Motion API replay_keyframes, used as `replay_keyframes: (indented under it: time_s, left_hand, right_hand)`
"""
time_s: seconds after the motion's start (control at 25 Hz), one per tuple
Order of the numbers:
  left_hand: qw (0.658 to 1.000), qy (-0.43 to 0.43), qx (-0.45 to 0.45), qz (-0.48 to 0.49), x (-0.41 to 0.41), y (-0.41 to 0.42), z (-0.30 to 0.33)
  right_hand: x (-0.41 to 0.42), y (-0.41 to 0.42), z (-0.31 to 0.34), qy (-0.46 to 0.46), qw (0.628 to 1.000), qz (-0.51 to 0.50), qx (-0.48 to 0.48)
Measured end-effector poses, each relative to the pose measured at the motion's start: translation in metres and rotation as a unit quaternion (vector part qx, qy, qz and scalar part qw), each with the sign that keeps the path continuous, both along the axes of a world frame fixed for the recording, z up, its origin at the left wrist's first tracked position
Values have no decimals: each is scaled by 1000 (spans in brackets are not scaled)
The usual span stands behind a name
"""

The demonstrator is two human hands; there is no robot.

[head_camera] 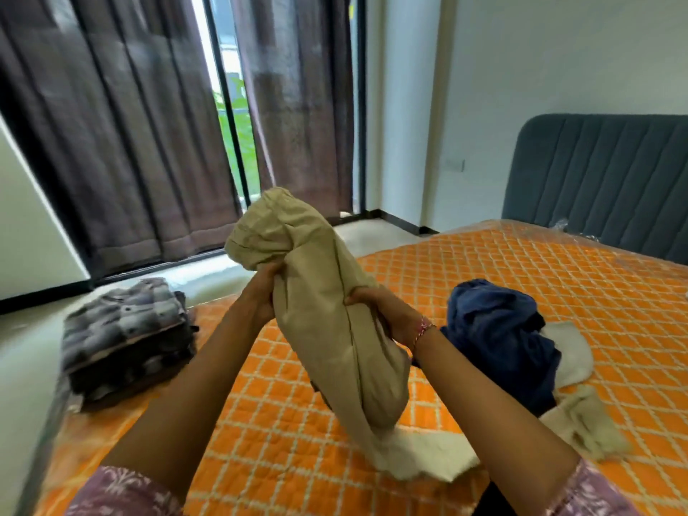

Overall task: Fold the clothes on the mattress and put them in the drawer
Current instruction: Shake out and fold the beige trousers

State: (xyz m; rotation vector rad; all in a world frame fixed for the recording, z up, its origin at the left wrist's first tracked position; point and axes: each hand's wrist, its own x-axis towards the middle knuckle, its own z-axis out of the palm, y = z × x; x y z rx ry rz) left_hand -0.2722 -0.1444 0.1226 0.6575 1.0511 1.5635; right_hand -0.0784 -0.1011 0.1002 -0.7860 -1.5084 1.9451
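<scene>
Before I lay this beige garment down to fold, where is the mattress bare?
Bare: the mattress between the folded stack and the beige garment, and toward the headboard. Crowded: right, around the blue garment and white cloths.

Nothing to read here, folks: no words, labels, brands or numbers legible on any cloth, wall or furniture in view.

Both hands (pixel 260 292) (pixel 383 310) raised, fingers curled.

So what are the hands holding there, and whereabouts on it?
Both hands grip the bunched beige garment around its middle: left hand on its left side, right hand on its right.
</scene>
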Motion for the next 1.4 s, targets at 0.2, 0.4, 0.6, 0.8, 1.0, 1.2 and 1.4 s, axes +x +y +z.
replay_keyframes:
  time_s: [0.2, 0.4, 0.6, 0.8, 1.0, 1.2, 1.4]
  left_hand:
    - [969, 120, 37, 212, -53, -31, 11]
    - [856, 366, 20, 364, -74, -82, 38]
    - [770, 539, 54, 336, -84, -130, 65]
    - [838, 418, 67, 345, -122, -158, 60]
    - [739, 544, -39, 396, -161, -173, 30]
    - [702, 686, -61, 179, -138, -151, 25]
    - [755, 647, 43, 92, -86, -109, 51]
  right_hand:
    - [-79, -19, 17, -161, 947, -172, 219]
    - [-172, -67, 66, 21, 956, -28, 290]
    - [-233, -98, 91, 141, 958, -94, 233]
    - [-242, -69, 90, 184, 976, -117, 9]
    - [-194, -49, 113, 227, 973, -10, 31]
    - [-158, -52, 126, 84, 977, -12, 196]
    - [-135, -55, 119, 33, 971, 4, 237]
